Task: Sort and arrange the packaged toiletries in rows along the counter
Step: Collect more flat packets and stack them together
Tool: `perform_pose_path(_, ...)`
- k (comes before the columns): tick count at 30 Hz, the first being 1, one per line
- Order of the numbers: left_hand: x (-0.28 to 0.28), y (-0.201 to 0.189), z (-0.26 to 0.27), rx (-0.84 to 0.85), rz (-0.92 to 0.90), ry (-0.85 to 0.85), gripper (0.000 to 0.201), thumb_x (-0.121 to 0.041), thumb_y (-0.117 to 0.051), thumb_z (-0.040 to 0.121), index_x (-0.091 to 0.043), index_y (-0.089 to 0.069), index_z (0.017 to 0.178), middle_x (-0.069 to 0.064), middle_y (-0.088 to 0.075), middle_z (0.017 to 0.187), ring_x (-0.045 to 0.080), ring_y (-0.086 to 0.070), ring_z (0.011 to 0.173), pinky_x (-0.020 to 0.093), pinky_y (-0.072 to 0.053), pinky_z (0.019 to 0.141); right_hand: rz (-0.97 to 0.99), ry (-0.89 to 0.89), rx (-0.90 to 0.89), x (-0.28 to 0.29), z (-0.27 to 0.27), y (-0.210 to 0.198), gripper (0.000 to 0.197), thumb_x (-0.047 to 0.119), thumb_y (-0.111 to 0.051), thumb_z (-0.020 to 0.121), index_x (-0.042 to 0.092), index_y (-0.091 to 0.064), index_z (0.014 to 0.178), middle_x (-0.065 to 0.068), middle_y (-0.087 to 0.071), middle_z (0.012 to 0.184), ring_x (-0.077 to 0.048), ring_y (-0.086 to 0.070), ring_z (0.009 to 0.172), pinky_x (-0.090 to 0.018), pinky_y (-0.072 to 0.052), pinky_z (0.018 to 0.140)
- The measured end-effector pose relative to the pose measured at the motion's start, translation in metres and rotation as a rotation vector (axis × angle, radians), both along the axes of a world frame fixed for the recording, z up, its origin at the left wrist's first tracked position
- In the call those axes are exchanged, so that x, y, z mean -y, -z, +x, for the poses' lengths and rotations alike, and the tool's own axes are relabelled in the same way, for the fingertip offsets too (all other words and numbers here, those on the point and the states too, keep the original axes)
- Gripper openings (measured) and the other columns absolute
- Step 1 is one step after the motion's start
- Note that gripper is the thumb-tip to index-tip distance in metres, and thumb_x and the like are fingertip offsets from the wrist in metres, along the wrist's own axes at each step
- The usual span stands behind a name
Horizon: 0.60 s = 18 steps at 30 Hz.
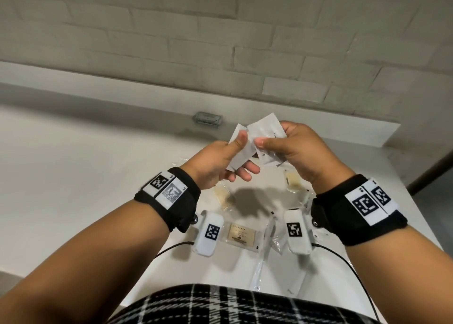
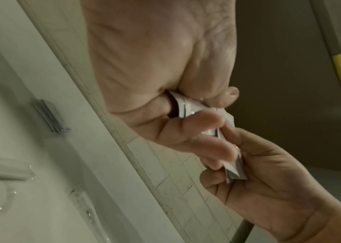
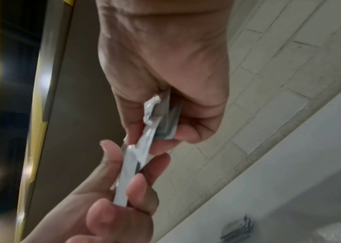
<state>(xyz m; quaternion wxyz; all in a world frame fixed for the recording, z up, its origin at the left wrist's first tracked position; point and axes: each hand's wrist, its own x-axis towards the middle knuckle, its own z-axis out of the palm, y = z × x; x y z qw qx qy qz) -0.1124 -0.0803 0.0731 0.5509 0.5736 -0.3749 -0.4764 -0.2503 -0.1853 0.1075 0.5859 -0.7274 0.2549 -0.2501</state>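
Nearest the camera, a plaid garment [image 1: 235,304] crosses the bottom edge. Beyond it on the white tabletop [image 1: 85,176] lie, left to right, a clear-wrapped beige bar [image 1: 223,196], a tan labelled packet [image 1: 241,234], long clear-wrapped items [image 1: 266,247] and another beige bar [image 1: 293,180]. A small grey stack [image 1: 207,119] sits by the brick wall [image 1: 220,41]. Above these, the left hand [image 1: 220,163] pinches one white sachet [image 1: 241,154] between thumb and fingers; the right hand [image 1: 297,152] grips several white sachets [image 1: 268,137], their edges overlapping between the hands.
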Motion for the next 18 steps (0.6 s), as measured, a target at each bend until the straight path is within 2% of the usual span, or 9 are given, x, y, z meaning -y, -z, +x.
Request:
perform_pose_path(2,0.003,0.0,0.004,-0.026,0.004,-0.045,0.062,-0.062,-0.03,0.092,-0.014,-0.068,0.095,0.006,-0.07,0.071,0.011,-0.052,0.047,0.017,-0.032,0.039,-0.058,0.039,0.143,0.0,-0.001,-0.001,0.013,0.003,-0.07,0.082,0.003,-0.07,0.094,-0.01,-0.065,0.079,-0.02,-0.061,0.067,-0.03,-0.048,0.062)
perform_pose_path(4,0.004,0.0,0.008,-0.111,0.003,-0.107,0.054,-0.059,-0.039,0.093,-0.014,-0.069,0.1,0.003,-0.066,0.073,0.008,-0.045,0.047,0.015,-0.032,0.039,-0.332,0.068,0.199,0.002,-0.004,0.001,0.014,0.004,-0.073,0.078,0.007,-0.072,0.092,-0.006,-0.061,0.081,-0.015,-0.06,0.074,-0.027,-0.049,0.069)
perform_pose_path(6,0.003,0.001,0.011,-0.263,-0.052,-0.177,0.027,-0.033,-0.056,0.094,-0.011,-0.065,0.107,0.003,-0.065,0.078,0.005,-0.052,0.05,0.014,-0.04,0.043,-0.625,0.019,0.098,0.004,-0.008,0.007,0.02,0.003,-0.077,0.075,0.013,-0.076,0.092,0.0,-0.057,0.078,-0.008,-0.057,0.073,-0.018,-0.045,0.069)
perform_pose_path(7,0.003,0.001,0.012,-0.323,-0.102,-0.21,0.018,-0.017,-0.059,0.093,-0.01,-0.064,0.109,0.004,-0.065,0.08,0.006,-0.058,0.054,0.014,-0.045,0.047,-0.692,-0.02,0.024,0.005,-0.009,0.012,0.025,0.003,-0.077,0.074,0.017,-0.076,0.094,0.003,-0.055,0.077,-0.007,-0.057,0.073,-0.016,-0.045,0.069)
perform_pose_path(8,0.002,0.001,0.014,-0.341,-0.158,-0.24,0.018,-0.004,-0.059,0.091,-0.01,-0.062,0.107,0.005,-0.065,0.082,0.007,-0.063,0.058,0.016,-0.05,0.051,-0.688,-0.045,-0.039,0.006,-0.011,0.017,0.028,0.003,-0.076,0.075,0.022,-0.076,0.096,0.006,-0.054,0.076,-0.007,-0.056,0.073,-0.017,-0.044,0.069)
perform_pose_path(10,0.003,0.004,0.017,-0.268,-0.234,-0.296,0.024,0.007,-0.057,0.089,-0.012,-0.06,0.103,0.006,-0.066,0.084,0.011,-0.067,0.065,0.019,-0.055,0.059,-0.541,-0.037,-0.08,0.007,-0.014,0.025,0.031,0.002,-0.072,0.08,0.029,-0.073,0.095,0.006,-0.057,0.081,-0.007,-0.058,0.076,-0.022,-0.047,0.072)
perform_pose_path(13,0.004,0.009,0.018,-0.134,-0.258,-0.349,0.029,0.008,-0.061,0.086,-0.009,-0.058,0.11,0.007,-0.064,0.085,0.012,-0.066,0.069,0.021,-0.056,0.063,-0.224,0.033,0.052,0.002,-0.017,0.02,0.021,0.008,-0.06,0.092,0.027,-0.063,0.099,-0.003,-0.065,0.097,-0.009,-0.064,0.081,-0.024,-0.051,0.073)
perform_pose_path(16,0.006,0.013,0.014,-0.124,-0.246,-0.332,0.03,0.006,-0.065,0.084,-0.006,-0.057,0.111,0.007,-0.066,0.082,0.014,-0.066,0.069,0.023,-0.056,0.065,-0.061,-0.029,0.122,-0.004,-0.009,0.012,0.018,0.006,-0.053,0.095,0.021,-0.059,0.103,0.002,-0.067,0.091,0.0,-0.066,0.073,-0.016,-0.051,0.066)
perform_pose_path(18,0.007,0.014,0.007,-0.149,-0.249,-0.259,0.022,0.005,-0.062,0.087,-0.007,-0.06,0.105,0.007,-0.066,0.079,0.013,-0.065,0.068,0.022,-0.056,0.064,-0.077,-0.068,0.038,-0.007,0.004,0.018,0.017,0.006,-0.056,0.093,0.016,-0.058,0.107,-0.003,-0.069,0.098,-0.013,-0.068,0.085,-0.027,-0.055,0.071)
